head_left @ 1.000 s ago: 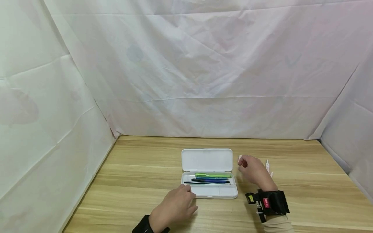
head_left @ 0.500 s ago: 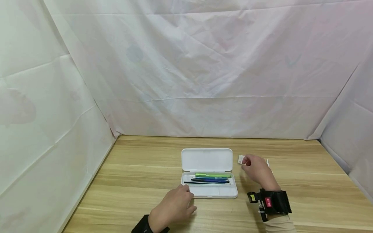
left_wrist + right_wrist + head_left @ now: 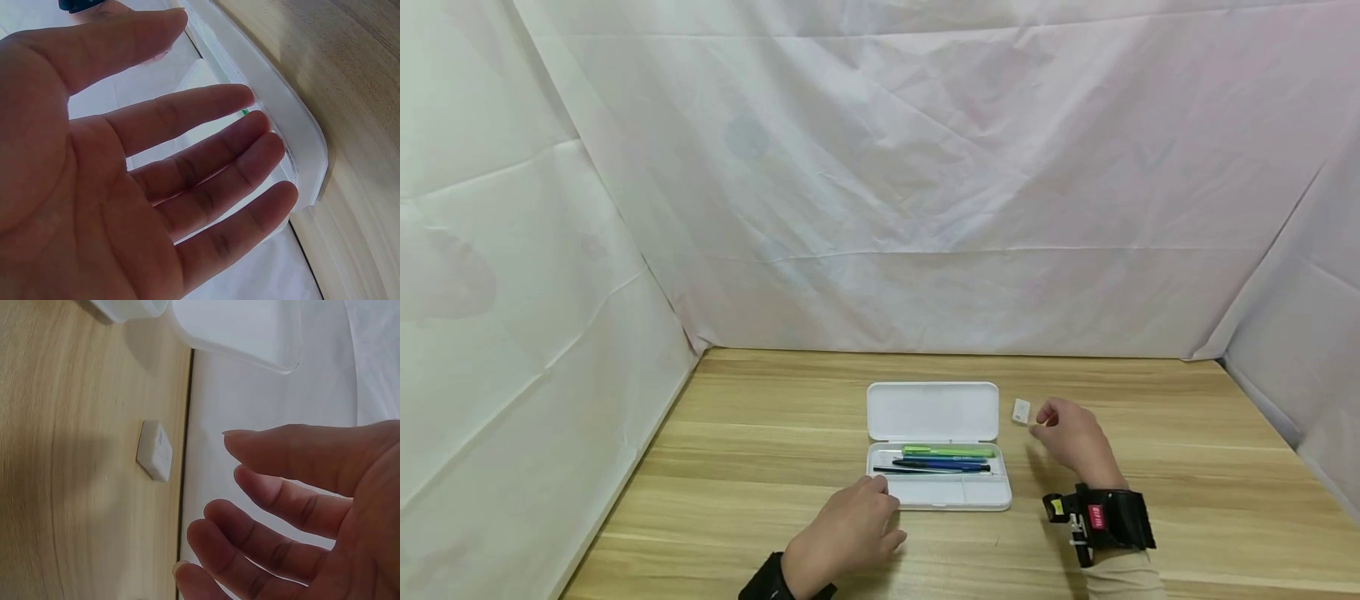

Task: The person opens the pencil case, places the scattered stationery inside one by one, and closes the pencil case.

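A white pencil case (image 3: pixel 940 497) lies with its lid (image 3: pixel 933 412) folded back. Inside it are a green pen (image 3: pixel 948 452), a dark blue pen (image 3: pixel 942 465) and other slim items. My left hand (image 3: pixel 852 527) is at its front left corner, and in the left wrist view the loosely straight fingers (image 3: pixel 219 150) meet the case's wall. To the right of the lid sits a small white eraser (image 3: pixel 1021 412). Just right of that my right hand (image 3: pixel 1077 439) hovers, fingers loosely bent, thumb and fingertips apart with nothing between them, as the right wrist view shows.
The wood-grained table (image 3: pixel 760 433) is bordered by white cloth (image 3: pixel 925 208) at the back and both sides. Black camera straps (image 3: pixel 1108 518) sit on the wrists.
My right hand has drawn back to the right, away from the eraser, which now shows whole. A slim white item beside that hand has become hidden behind it. My left hand stays put.
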The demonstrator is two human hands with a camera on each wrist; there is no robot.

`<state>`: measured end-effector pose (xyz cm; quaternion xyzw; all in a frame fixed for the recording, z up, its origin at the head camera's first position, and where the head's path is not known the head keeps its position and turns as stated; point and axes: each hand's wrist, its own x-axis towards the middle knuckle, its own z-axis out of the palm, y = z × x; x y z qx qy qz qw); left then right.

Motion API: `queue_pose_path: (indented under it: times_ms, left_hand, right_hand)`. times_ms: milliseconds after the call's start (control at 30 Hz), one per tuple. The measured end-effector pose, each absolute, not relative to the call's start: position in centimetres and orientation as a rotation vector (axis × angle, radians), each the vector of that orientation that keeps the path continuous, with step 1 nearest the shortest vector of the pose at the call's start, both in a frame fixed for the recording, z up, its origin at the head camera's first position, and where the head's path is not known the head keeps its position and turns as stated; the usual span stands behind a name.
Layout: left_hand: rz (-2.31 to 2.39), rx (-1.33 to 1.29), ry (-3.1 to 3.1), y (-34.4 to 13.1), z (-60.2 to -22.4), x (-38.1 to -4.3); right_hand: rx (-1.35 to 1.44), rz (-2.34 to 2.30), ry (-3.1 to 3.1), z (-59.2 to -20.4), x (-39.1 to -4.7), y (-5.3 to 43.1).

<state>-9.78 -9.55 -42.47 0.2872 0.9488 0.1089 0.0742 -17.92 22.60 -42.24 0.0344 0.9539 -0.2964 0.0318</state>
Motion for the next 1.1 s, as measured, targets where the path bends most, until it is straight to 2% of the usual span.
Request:
queue_pose_path:
  times_ms: [500,1100]
  left_hand:
    - [0.299,0.857,2.853,-9.5,-42.5,-9.8]
    - [0.287,0.866,2.863,-9.5,-42.5,-9.7]
  right_hand:
    - [0.302,-0.869,2.904,-42.4,-17.6,23.4]
    - [0.372,-0.807,2.804,-43.3,-17.7,24.2]
